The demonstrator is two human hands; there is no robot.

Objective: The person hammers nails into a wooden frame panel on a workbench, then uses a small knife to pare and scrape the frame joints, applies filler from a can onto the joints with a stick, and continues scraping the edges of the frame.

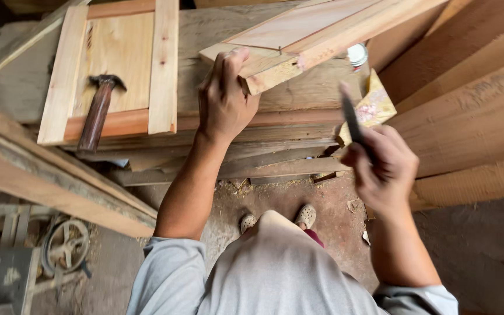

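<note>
From the head camera, looking straight down, the left hand (224, 96) is raised to the near corner of a framed wooden panel (310, 32) that juts out over the stacked boards (281, 125). Its fingers are loosely curled rather than clenched — the fingertips (233, 58) press on the panel's corner where two frame pieces meet, and the thumb lies along the edge beside the joint. A small nail stands up from the frame just beyond the fingertips. The panel lies tilted across the top of the pile, its corner end-grain showing pale below the hand.

The right hand (383, 169) is held lower and well apart from the panel, closed in a fist around a slim dark tool (351, 119) — its blade or shaft sticks up and away from the knuckles, blurred, so its kind cannot be told. Just behind the tool lies a yellow patterned packet (374, 108), and a small round container with a white cap (357, 55) sits near the panel's underside.

To the left, a second framed panel (115, 70) lies flat on the boards with a hammer (99, 111) resting on it, head away from the person. Below, sandalled feet (278, 219) stand on a sawdust-strewn floor (333, 198).
</note>
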